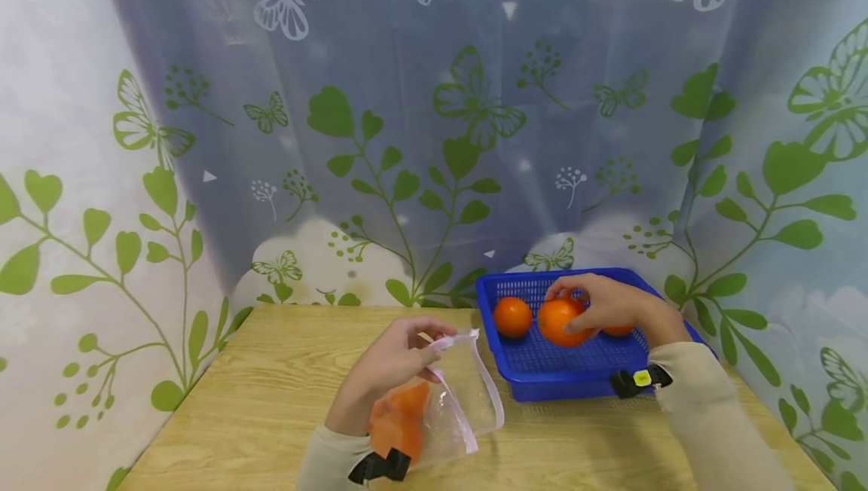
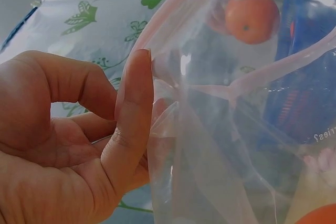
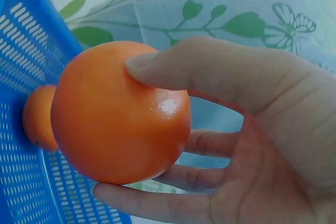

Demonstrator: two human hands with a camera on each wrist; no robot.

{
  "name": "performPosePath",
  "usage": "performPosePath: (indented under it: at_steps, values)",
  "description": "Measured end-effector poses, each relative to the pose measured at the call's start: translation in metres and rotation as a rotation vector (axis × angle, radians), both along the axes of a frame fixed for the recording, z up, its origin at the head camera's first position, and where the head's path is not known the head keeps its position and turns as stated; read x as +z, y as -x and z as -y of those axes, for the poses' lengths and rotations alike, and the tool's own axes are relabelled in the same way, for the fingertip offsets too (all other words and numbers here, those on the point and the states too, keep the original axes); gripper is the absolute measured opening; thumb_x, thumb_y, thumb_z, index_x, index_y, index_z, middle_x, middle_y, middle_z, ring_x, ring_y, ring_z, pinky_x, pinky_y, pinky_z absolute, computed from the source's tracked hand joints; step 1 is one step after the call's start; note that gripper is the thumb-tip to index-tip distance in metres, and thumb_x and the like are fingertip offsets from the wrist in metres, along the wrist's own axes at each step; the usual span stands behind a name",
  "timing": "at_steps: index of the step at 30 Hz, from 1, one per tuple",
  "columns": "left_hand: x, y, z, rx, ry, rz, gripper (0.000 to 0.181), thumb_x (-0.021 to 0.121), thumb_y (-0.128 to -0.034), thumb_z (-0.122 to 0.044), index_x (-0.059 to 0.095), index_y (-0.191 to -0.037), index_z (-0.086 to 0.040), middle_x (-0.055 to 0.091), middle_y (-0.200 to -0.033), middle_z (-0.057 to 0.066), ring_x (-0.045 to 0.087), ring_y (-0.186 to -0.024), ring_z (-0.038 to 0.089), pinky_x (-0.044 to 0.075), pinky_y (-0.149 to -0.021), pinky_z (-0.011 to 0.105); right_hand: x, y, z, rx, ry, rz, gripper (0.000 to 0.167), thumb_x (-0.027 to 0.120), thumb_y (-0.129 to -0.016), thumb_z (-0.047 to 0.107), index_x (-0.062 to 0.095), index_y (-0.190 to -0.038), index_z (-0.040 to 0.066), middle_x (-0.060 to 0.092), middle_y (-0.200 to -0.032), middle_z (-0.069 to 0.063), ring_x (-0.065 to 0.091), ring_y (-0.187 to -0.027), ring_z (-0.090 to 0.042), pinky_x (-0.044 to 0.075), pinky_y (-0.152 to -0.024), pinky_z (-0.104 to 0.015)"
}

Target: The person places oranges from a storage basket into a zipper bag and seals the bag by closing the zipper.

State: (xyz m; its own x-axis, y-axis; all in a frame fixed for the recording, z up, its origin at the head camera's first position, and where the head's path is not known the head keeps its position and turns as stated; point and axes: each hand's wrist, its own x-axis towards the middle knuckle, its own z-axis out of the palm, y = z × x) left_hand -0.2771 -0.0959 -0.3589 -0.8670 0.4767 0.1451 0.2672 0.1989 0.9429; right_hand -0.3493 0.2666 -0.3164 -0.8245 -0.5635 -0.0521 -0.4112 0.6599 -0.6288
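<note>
My right hand (image 1: 606,306) grips an orange (image 1: 561,321) above the blue plastic basket (image 1: 542,387); the right wrist view shows the thumb on one side of the orange (image 3: 118,114) and fingers on the other. With thumb and fingertips my left hand (image 1: 396,355) pinches the pink-edged rim of a clear plastic bag (image 1: 468,378), whose mouth gapes toward the basket. Inside the bag's lower part, orange fruit (image 1: 400,416) shows through the film, partly hidden by the left wrist. Two more oranges sit in the basket, one at its left (image 1: 511,317) and another (image 1: 618,330) partly behind the right hand.
A wooden table (image 1: 271,378) carries the basket at its back right and the bag at the front middle. Behind and along both sides hangs a patterned curtain (image 1: 380,175) with leaves and butterflies. Each wrist wears a black strap (image 1: 380,467).
</note>
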Motion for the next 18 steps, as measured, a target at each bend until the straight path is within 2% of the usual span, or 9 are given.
performPosePath:
  at_steps: [4, 8, 11, 18]
  values:
    - [0.001, -0.001, -0.001, 0.006, 0.000, 0.002, 0.029, 0.059, -0.1008, -0.002, 0.065, -0.128, 0.006, 0.061, -0.119, 0.023, 0.062, -0.078, 0.018, 0.066, -0.069, 0.034, -0.001, -0.007, 0.006, 0.008, -0.014, -0.094, 0.048, 0.082, -0.085, 0.019, 0.064, -0.129, 0.012, 0.060, -0.134, -0.019, 0.060, -0.115, -0.038, 0.063, -0.079, -0.041]
    - [0.003, -0.002, -0.002, 0.010, 0.002, 0.004, 0.029, 0.059, -0.1010, -0.003, 0.065, -0.128, 0.006, 0.061, -0.120, 0.024, 0.063, -0.078, 0.018, 0.066, -0.069, 0.034, -0.003, -0.016, 0.010, 0.033, -0.013, -0.204, 0.047, 0.083, -0.085, 0.024, 0.066, -0.128, 0.016, 0.064, -0.133, -0.013, 0.060, -0.117, -0.036, 0.058, -0.094, -0.048]
    - [0.004, -0.003, -0.003, 0.014, 0.001, 0.003, 0.029, 0.059, -0.1008, -0.002, 0.065, -0.127, 0.007, 0.060, -0.119, 0.024, 0.063, -0.078, 0.017, 0.066, -0.068, 0.034, -0.003, -0.020, 0.014, 0.047, 0.001, -0.229, 0.047, 0.082, -0.085, 0.024, 0.065, -0.128, 0.016, 0.063, -0.134, -0.013, 0.060, -0.116, -0.033, 0.058, -0.094, -0.049]
    - [0.004, -0.004, -0.004, 0.016, -0.001, 0.011, 0.028, 0.059, -0.1010, -0.002, 0.065, -0.127, 0.007, 0.059, -0.118, 0.026, 0.062, -0.076, 0.016, 0.066, -0.068, 0.034, -0.007, -0.028, 0.019, 0.015, 0.009, -0.233, 0.046, 0.082, -0.084, 0.022, 0.065, -0.127, 0.018, 0.063, -0.131, -0.011, 0.059, -0.113, -0.029, 0.057, -0.093, -0.043]
